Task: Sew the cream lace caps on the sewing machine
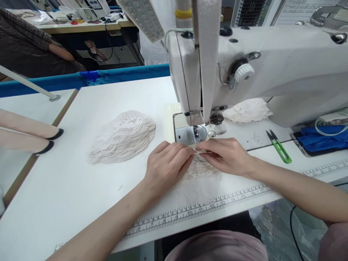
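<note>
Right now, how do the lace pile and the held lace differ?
The lace pile lies untouched, left of the sewing machine; the held lace lies in front of it, pinched by the left hand and right hand. The lace pile shows many layered edges; the held lace looks thinner and sheerer, though partly hidden. Both are pale openwork.

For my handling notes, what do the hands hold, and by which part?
Left hand and right hand pinch the lace piece at its far edge.
</note>
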Demonstrator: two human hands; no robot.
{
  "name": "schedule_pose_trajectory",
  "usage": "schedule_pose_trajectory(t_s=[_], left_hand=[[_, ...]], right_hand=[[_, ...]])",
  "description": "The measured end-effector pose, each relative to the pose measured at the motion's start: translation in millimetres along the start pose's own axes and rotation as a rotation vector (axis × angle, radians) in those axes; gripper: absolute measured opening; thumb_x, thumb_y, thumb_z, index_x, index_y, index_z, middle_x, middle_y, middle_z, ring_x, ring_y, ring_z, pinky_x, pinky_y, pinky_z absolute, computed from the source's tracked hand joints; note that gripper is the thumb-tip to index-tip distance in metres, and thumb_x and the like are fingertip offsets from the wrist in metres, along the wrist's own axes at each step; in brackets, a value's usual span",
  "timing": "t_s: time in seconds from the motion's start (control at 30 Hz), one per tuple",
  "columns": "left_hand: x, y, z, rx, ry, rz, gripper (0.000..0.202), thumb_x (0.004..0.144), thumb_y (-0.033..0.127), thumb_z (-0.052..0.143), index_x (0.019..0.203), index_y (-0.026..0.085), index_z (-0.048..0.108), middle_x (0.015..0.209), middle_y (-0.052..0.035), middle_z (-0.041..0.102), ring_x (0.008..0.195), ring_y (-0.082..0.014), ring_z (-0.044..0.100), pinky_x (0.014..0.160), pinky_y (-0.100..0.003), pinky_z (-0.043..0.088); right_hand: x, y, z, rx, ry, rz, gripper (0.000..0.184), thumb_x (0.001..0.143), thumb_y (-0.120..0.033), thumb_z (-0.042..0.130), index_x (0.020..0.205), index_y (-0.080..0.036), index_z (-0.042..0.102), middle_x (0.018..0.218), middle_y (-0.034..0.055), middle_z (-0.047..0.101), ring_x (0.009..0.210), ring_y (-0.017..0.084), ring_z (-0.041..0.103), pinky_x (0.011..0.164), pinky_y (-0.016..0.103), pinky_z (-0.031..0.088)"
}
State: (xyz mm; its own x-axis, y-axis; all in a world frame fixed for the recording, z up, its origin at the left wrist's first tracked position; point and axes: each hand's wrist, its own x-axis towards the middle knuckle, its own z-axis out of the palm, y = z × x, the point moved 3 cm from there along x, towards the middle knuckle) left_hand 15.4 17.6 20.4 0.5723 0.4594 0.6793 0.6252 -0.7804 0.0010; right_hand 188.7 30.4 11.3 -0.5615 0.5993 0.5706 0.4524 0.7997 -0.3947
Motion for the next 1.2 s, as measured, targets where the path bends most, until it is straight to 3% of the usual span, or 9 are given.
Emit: schedule_pose_trajectory(t_s=[0.3,0.43,0.53,0.63,0.77,0.83,0.9,1.03,1.2], left_hand=[[-1,2,-2.3,-0.002,-0.007,0.007,0.012,0.089,0.009,0.058,0.095,0.018,0.052,0.067,0.004,0.066,0.055,-0.01,0.058,0.055,-0.028,0.038],[-2,2,-1.5,-0.097,-0.028,-0.075,0.021,0.092,0.01,0.055,0.11,0.018,0.054,0.071,0.0035,0.067,0.059,-0.0101,0.06,0.055,-0.027,0.039],[-2,3,-3.4,-0.171,-0.028,-0.101,0.014,0.09,0.01,0.056,0.1,0.019,0.061,0.072,0.0015,0.068,0.063,-0.0106,0.06,0.057,-0.027,0.041],[2,4,-7.9,-0.446,-0.134,-0.29,0.009,0.088,0.013,0.06,0.084,0.02,0.065,0.071,0.0015,0.068,0.063,-0.0101,0.06,0.055,-0.024,0.042],[5,19,-5.3,-1.13,-0.68,-0.683,0.015,0.085,0.029,0.065,0.074,0.02,0.067,0.062,0.0039,0.065,0.053,-0.009,0.056,0.049,-0.021,0.042],[4,23,-2.7,-1.177,-0.791,-0.785,0.021,0.086,0.033,0.064,0.071,0.019,0.065,0.061,0.0036,0.063,0.054,-0.0097,0.055,0.05,-0.022,0.041],[3,17,2.9,-0.929,-0.691,-0.759,0.021,0.087,0.03,0.061,0.069,0.019,0.063,0.062,0.0032,0.063,0.057,-0.0108,0.054,0.053,-0.025,0.04],[0,6,12.9,-0.21,-0.361,-0.414,0.012,0.089,0.021,0.058,0.078,0.018,0.064,0.071,0.0013,0.067,0.061,-0.0137,0.055,0.061,-0.032,0.035],[-4,8,11.4,0.124,-0.138,-0.067,0.011,0.086,0.016,0.064,0.097,0.018,0.066,0.095,-0.0025,0.073,0.08,-0.0189,0.062,0.069,-0.035,0.037]], right_hand=[[-1,-5,-11,-0.185,0.223,-0.319,0.005,0.086,-0.011,0.063,0.084,-0.012,0.067,0.069,0.0009,0.069,0.06,0.009,0.061,0.05,0.02,0.048],[-1,-15,-14,-0.369,0.191,-0.502,0.013,0.085,-0.01,0.063,0.074,-0.015,0.068,0.058,-0.003,0.063,0.051,0.008,0.051,0.041,0.024,0.035],[0,-19,-17,-0.375,0.149,-0.503,0.02,0.087,-0.012,0.06,0.07,-0.018,0.067,0.056,-0.0048,0.062,0.049,0.007,0.049,0.041,0.024,0.032],[7,-16,-28,-0.071,-0.013,-0.259,0.019,0.089,-0.015,0.058,0.072,-0.019,0.067,0.06,-0.0049,0.064,0.05,0.006,0.051,0.045,0.023,0.036],[12,-10,-36,0.683,-0.599,0.312,0.016,0.085,-0.032,0.067,0.081,-0.017,0.069,0.065,-0.0031,0.066,0.052,0.006,0.052,0.047,0.019,0.041],[12,-7,-36,0.793,-0.691,0.471,0.018,0.083,-0.034,0.069,0.081,-0.017,0.069,0.062,-0.0039,0.063,0.05,0.006,0.05,0.046,0.019,0.039],[13,1,-31,0.664,-0.603,0.527,0.014,0.084,-0.031,0.068,0.082,-0.017,0.07,0.062,-0.0039,0.063,0.052,0.006,0.051,0.048,0.019,0.038],[11,17,-11,0.122,-0.345,0.44,0.012,0.089,-0.023,0.061,0.085,-0.02,0.072,0.074,-0.0016,0.07,0.061,0.009,0.059,0.056,0.023,0.038],[9,23,5,-0.121,-0.292,0.38,0.017,0.093,-0.025,0.056,0.09,-0.021,0.073,0.079,0.0001,0.071,0.063,0.011,0.06,0.056,0.024,0.035]])
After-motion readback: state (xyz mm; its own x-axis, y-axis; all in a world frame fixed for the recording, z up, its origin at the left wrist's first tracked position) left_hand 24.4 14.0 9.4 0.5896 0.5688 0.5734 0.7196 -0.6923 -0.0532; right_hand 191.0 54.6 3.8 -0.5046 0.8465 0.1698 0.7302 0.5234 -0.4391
